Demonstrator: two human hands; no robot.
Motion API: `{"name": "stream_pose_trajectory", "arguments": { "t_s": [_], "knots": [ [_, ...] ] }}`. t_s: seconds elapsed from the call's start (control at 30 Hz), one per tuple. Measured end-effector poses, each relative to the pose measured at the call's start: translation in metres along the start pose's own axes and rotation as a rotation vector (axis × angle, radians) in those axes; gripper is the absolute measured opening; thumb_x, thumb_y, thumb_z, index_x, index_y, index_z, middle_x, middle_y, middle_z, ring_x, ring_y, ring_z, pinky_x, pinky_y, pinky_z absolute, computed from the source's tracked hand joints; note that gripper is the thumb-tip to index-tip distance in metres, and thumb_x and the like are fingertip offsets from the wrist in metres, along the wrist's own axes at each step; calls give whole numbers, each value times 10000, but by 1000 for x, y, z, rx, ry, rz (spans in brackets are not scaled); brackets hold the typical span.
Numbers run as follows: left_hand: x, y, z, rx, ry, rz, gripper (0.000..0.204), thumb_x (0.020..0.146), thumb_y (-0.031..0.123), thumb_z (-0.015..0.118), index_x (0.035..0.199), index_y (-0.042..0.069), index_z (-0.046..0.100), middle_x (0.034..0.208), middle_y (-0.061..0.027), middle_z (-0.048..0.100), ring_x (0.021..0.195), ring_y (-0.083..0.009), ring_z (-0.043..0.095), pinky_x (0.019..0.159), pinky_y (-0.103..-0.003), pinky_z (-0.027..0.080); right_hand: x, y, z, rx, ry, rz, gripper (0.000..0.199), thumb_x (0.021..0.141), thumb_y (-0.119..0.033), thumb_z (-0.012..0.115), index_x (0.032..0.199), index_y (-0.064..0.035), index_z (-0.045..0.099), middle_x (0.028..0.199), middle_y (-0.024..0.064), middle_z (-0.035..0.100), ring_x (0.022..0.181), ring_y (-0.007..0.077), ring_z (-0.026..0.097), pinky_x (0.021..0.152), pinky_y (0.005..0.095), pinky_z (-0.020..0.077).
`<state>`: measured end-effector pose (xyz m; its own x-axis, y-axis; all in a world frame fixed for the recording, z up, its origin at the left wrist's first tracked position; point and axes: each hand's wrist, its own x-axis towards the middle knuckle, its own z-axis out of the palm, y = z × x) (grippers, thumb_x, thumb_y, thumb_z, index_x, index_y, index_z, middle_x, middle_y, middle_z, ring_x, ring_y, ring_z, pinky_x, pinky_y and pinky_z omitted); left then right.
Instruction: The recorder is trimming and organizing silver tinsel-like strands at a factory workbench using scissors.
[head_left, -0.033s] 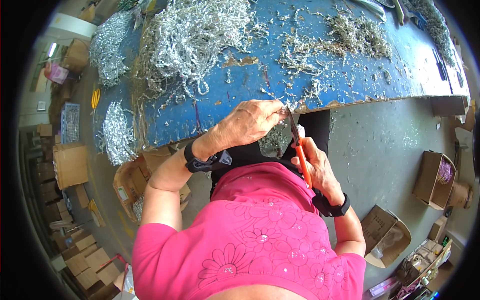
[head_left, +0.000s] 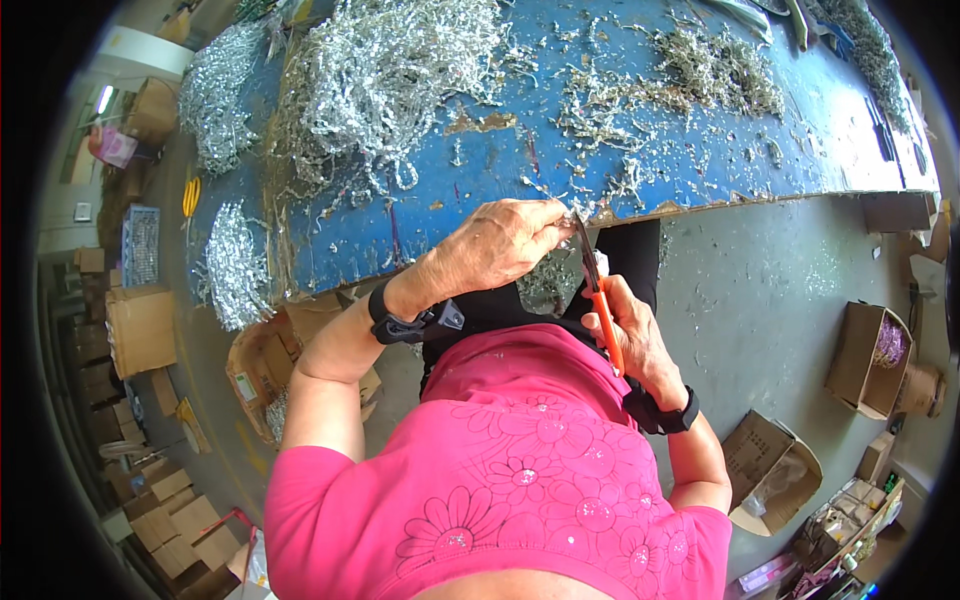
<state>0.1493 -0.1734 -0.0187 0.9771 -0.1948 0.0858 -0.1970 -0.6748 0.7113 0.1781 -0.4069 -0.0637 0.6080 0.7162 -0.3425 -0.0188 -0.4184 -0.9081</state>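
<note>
My left hand (head_left: 500,245) is at the near edge of the blue worktable (head_left: 420,225), pinching a silver tinsel strand (head_left: 575,212) between its fingertips. My right hand (head_left: 632,335) grips orange-handled scissors (head_left: 600,300) just below it. The blades point up at the pinched strand. A small bunch of silver tinsel (head_left: 548,285) hangs under my left hand over my lap. Both wrists wear black bands. A big heap of silver tinsel (head_left: 380,70) lies further back on the table.
Smaller tinsel piles (head_left: 232,265) and scraps (head_left: 715,65) are scattered over the table, with yellow scissors (head_left: 190,195) at its left end. Open cardboard boxes (head_left: 865,355) stand on the grey floor at right. Another box (head_left: 265,365) sits under the table's left corner.
</note>
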Motion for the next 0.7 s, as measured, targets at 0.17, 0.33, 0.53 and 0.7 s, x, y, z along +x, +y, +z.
{"name": "stream_pose_trajectory", "arguments": {
  "t_s": [0.17,0.33,0.53,0.7],
  "knots": [
    [0,1,-4,-16,-46,13,143,929,115,493,851,-1,522,728,-138,553,675,-316,575,621,-400,440,0,1,0,199,-32,156,358,846,-270,678,1018,-24,483,696,91,549,612,173,510,595,320,428],
    [-5,-6,-4,-78,-63,-69,160,933,138,496,878,-9,524,780,-159,554,733,-340,575,648,-418,446,-2,1,-13,-41,-96,-22,475,823,-352,680,1096,-40,448,817,159,572,756,279,597,689,381,453],
    [-9,-7,-3,-132,-93,-125,156,938,155,487,940,2,517,788,-173,567,766,-362,577,667,-426,442,-1,-12,-22,-208,-130,-71,594,789,-427,686,1161,-61,403,888,206,571,827,408,574,742,432,446],
    [-8,-11,-3,-140,-171,-116,153,947,152,473,944,4,512,723,-147,556,705,-327,581,653,-406,440,6,-15,-18,-215,-110,-57,529,793,-390,697,1109,-52,442,788,182,575,728,414,567,670,430,452]
  ]
}}
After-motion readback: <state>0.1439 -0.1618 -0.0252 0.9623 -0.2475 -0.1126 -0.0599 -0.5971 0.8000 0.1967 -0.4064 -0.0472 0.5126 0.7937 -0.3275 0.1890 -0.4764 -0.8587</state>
